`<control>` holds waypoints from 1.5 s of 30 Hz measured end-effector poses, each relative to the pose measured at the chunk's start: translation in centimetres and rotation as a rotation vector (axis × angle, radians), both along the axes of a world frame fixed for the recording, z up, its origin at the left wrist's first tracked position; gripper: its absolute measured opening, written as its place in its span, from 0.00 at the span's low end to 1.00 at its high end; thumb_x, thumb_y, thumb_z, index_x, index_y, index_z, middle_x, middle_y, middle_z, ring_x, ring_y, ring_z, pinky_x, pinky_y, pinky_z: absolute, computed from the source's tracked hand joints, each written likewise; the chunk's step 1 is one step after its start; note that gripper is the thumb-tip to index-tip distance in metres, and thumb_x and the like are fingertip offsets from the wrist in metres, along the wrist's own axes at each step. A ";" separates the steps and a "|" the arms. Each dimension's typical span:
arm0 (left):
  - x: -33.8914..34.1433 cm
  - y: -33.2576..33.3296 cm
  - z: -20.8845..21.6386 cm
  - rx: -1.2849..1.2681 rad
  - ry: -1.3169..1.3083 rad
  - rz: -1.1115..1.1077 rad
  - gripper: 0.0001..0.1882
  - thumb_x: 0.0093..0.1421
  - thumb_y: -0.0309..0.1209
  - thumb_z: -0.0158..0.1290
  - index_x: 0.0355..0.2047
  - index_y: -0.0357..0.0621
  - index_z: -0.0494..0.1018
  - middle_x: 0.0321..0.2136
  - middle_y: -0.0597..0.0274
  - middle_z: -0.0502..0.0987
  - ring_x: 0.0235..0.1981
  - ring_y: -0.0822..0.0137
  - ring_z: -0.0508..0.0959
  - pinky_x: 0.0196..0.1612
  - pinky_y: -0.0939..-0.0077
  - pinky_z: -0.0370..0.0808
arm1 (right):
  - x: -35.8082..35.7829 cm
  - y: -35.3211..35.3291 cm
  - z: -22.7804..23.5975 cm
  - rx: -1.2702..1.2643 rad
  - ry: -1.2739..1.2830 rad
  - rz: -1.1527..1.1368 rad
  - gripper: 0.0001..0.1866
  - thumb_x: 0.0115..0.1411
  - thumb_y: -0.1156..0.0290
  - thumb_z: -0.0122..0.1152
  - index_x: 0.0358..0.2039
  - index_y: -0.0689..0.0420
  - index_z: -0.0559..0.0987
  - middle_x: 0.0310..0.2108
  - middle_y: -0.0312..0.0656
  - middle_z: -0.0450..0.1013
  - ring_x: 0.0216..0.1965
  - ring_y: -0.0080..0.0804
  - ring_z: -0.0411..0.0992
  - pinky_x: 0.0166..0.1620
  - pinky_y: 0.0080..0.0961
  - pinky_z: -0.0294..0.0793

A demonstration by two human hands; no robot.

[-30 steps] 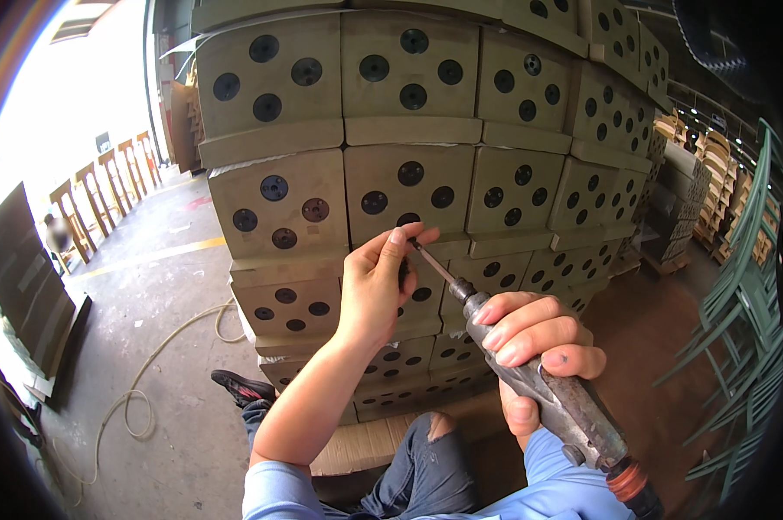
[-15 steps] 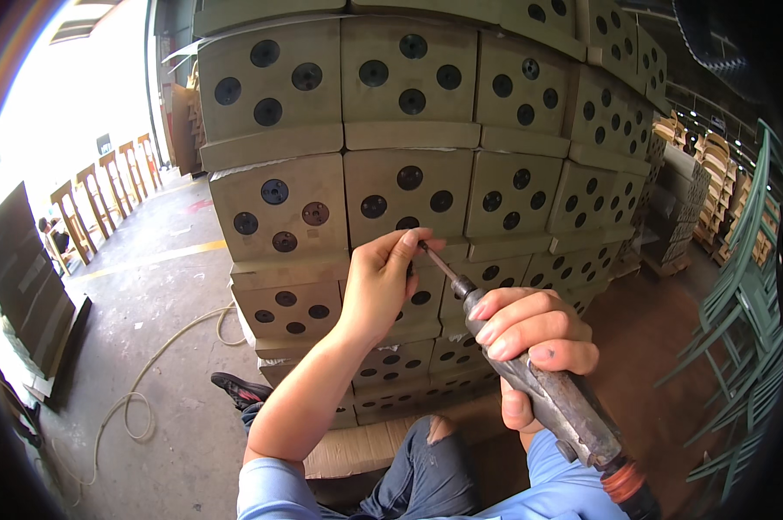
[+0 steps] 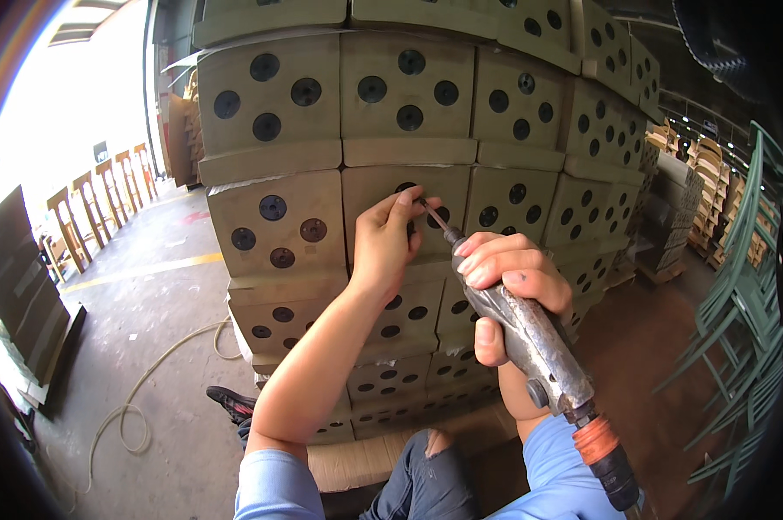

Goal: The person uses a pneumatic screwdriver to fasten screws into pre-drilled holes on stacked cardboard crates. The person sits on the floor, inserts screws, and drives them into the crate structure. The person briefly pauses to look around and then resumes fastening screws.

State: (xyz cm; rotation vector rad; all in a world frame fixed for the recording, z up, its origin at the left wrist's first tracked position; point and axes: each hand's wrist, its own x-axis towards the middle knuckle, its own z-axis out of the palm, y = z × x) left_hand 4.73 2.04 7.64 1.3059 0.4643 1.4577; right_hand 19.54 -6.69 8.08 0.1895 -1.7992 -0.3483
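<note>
My right hand (image 3: 517, 276) wraps round a worn grey air screwdriver (image 3: 543, 357), which slants up and to the left. Its thin bit (image 3: 437, 217) reaches the fingertips of my left hand (image 3: 386, 232). Those fingers are pinched together at the bit's tip, and what they hold is small, dark and mostly hidden. Both hands are in front of a stack of brown box-like blocks (image 3: 279, 186), whose faces carry round black discs (image 3: 306, 91) with small holes. One disc (image 3: 405, 187) is partly covered by my left fingers.
Green metal frames (image 3: 743, 286) lean in a pile at the right. A pale hose (image 3: 140, 390) curls over the floor at the left, near a dark stacked pile (image 3: 23, 286). Wooden frames (image 3: 84, 208) stand farther back. Cardboard (image 3: 357, 464) lies below the stack, by my knees.
Both hands have risen together with the air screwdriver, from below a disc to just beside it. The left fingers stay pinched at the bit's tip.
</note>
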 end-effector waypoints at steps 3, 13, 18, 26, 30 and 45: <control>-1.1 -1.1 -2.4 -0.096 -0.098 -0.034 0.21 0.78 0.36 0.43 0.60 0.33 0.71 0.43 0.55 0.84 0.21 0.78 0.63 0.22 0.84 0.61 | -0.1 0.5 -0.4 0.003 -0.008 0.007 0.28 0.58 0.67 0.68 0.56 0.54 0.68 0.39 0.46 0.74 0.38 0.41 0.75 0.46 0.50 0.81; -2.8 -5.2 -12.6 -0.476 -0.180 -0.278 0.18 0.78 0.41 0.43 0.50 0.37 0.72 0.29 0.62 0.76 0.20 0.77 0.63 0.17 0.85 0.55 | -1.0 0.1 0.4 0.000 0.064 0.000 0.24 0.53 0.70 0.70 0.48 0.59 0.71 0.37 0.47 0.74 0.34 0.40 0.76 0.39 0.44 0.83; -2.8 -5.5 -14.4 -0.533 -0.210 -0.283 0.17 0.79 0.39 0.41 0.49 0.36 0.71 0.29 0.60 0.75 0.21 0.76 0.63 0.18 0.84 0.54 | -1.3 0.4 0.8 0.033 0.070 -0.015 0.23 0.50 0.73 0.70 0.46 0.62 0.71 0.35 0.48 0.75 0.32 0.40 0.77 0.37 0.43 0.85; -3.5 -6.4 -16.5 -0.587 -0.260 -0.238 0.16 0.79 0.36 0.40 0.46 0.35 0.71 0.29 0.59 0.75 0.21 0.75 0.65 0.18 0.84 0.54 | -1.5 0.5 0.7 -0.018 0.063 -0.018 0.22 0.58 0.66 0.68 0.50 0.56 0.70 0.39 0.45 0.74 0.38 0.37 0.74 0.44 0.43 0.80; -3.7 -7.0 -17.4 -0.622 -0.287 -0.217 0.16 0.79 0.36 0.40 0.45 0.35 0.71 0.29 0.58 0.75 0.21 0.74 0.65 0.17 0.84 0.54 | -1.7 0.6 0.7 0.002 0.068 -0.017 0.22 0.58 0.68 0.66 0.50 0.57 0.69 0.39 0.47 0.73 0.38 0.38 0.74 0.44 0.43 0.80; -4.3 -7.7 -19.3 -0.632 -0.339 -0.215 0.16 0.79 0.37 0.41 0.46 0.34 0.71 0.29 0.57 0.75 0.21 0.73 0.65 0.19 0.83 0.55 | -3.1 0.6 1.3 0.067 -0.033 -0.052 0.22 0.55 0.71 0.67 0.49 0.59 0.69 0.37 0.50 0.74 0.35 0.39 0.73 0.41 0.43 0.82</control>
